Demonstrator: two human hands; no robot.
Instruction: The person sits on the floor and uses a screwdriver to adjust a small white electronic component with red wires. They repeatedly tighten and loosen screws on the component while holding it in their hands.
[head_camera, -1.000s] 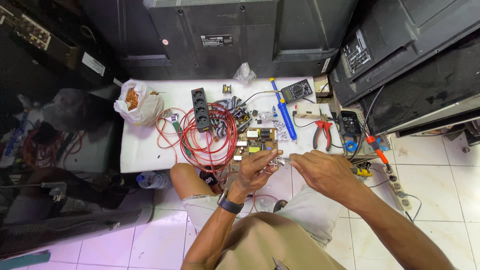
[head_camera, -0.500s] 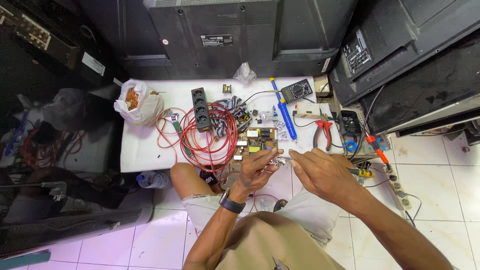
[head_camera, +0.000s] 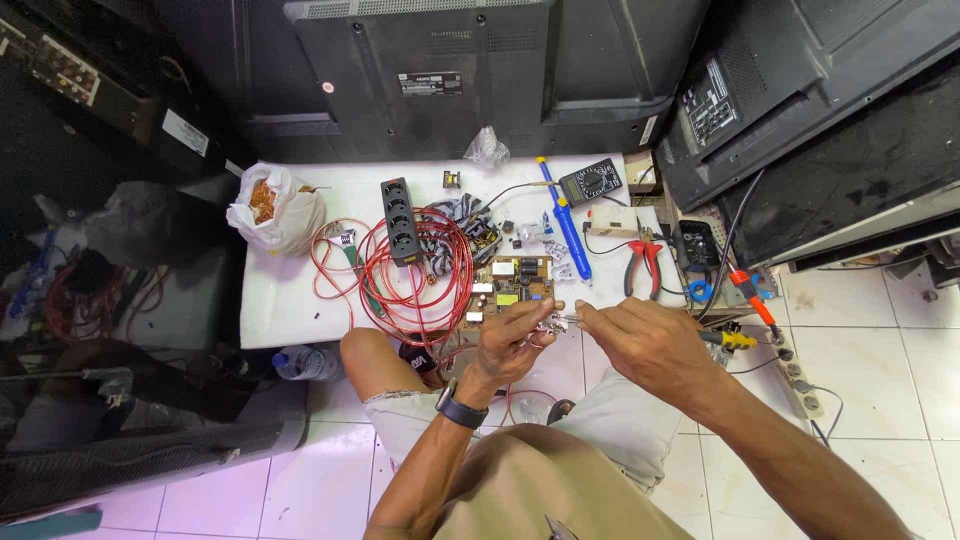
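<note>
Head view: your left hand (head_camera: 512, 343) and right hand (head_camera: 640, 342) meet over your knees, just off the near edge of the white surface (head_camera: 290, 310), and between them they pinch a small shiny metal part (head_camera: 556, 322); too small to say what it is. Left hand fingers curl narrow round one end, right hand fingertips close on the other, so both hands are holding it. I'd judge it light, stiff and slick, easy to drop into your lap or onto the tiles, so grip with the fingertip pads near each end and don't bend it. Circuit board (head_camera: 512, 287) lies flat on the surface just beyond your left hand, touching neither hand; it looks fragile, so take it by the edges, not the components. Red wire coil (head_camera: 410, 275) sits left of the board with a black power strip (head_camera: 400, 220) on top; soft and springy, likely to snag. Red-handled pliers (head_camera: 643, 268) and blue-handled soldering iron (head_camera: 565, 225) lie right of the board, apart from your hands.
</note>
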